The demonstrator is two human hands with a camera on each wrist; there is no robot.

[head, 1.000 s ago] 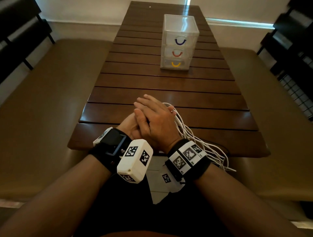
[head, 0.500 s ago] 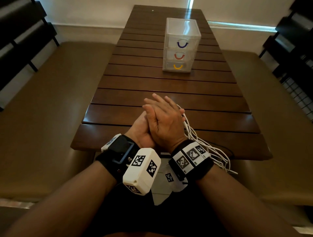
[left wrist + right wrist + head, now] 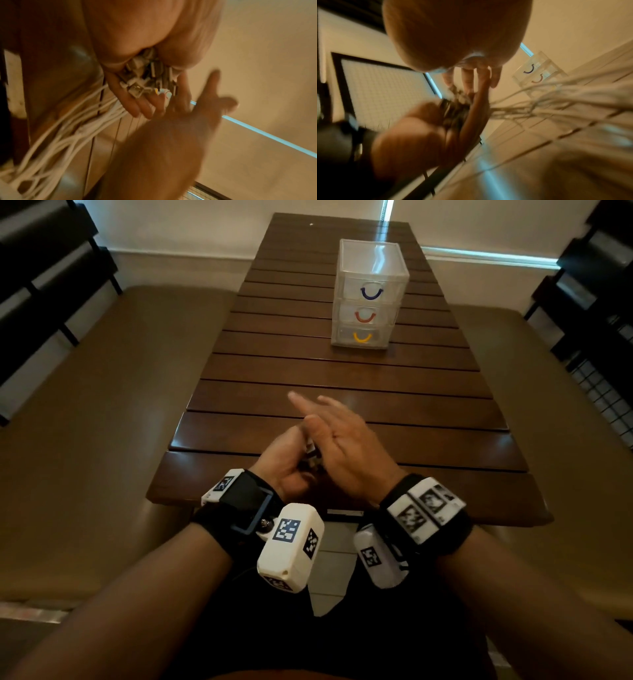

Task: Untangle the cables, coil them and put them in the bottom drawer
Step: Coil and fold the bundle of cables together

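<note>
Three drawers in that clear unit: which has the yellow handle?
The bottom drawer of the clear drawer unit. The middle drawer has a red handle, the top drawer a blue one. All three look closed.

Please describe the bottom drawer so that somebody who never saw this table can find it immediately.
On the far part of the dark slatted wooden table stands a small clear plastic drawer unit with three stacked drawers. The bottom drawer is the lowest one, touching the tabletop. Its handle is yellow, while the middle handle is red and the top one blue.
</note>
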